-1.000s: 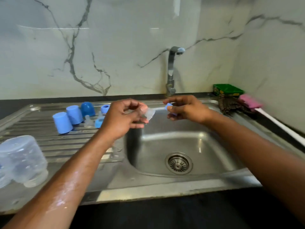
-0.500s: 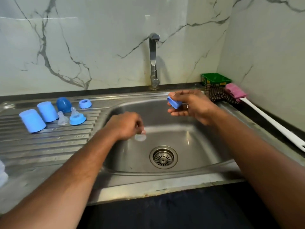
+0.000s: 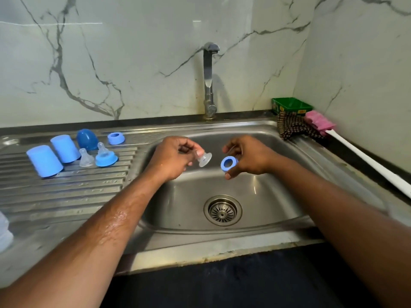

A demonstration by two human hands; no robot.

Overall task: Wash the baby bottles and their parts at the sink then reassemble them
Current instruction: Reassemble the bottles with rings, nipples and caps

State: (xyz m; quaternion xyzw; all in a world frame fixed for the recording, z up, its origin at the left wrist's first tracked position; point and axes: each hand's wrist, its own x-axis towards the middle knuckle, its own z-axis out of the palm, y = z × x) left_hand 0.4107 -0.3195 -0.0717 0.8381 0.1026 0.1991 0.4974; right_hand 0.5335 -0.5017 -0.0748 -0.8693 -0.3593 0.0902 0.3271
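Observation:
Over the steel sink basin (image 3: 266, 196), my left hand (image 3: 173, 158) pinches a clear silicone teat (image 3: 204, 158) with its wide base facing right. A hand's width to the right, my right hand (image 3: 249, 155) holds a blue screw ring (image 3: 229, 163), its hole turned toward me. The teat and the ring are a short gap apart. On the ribbed drainboard (image 3: 66, 192) at the left stand two light blue caps (image 3: 44, 160) (image 3: 65, 148), a darker blue dome cap (image 3: 87, 139), a loose clear teat (image 3: 85, 158), a teat fitted in a blue ring (image 3: 105, 156) and another blue ring (image 3: 115, 138).
The tap (image 3: 209, 81) stands behind the basin, with no water running. A drain strainer (image 3: 222, 210) sits in the basin floor. At the back right are a green box (image 3: 291, 106), a checked cloth (image 3: 295, 128) and a pink-headed brush with a white handle (image 3: 364, 158). A clear bottle edge (image 3: 4, 230) shows far left.
My left hand rose from low in the basin with the teat and came toward the right hand. The right hand dropped a little and turned the ring's hole toward me. The view shifted right.

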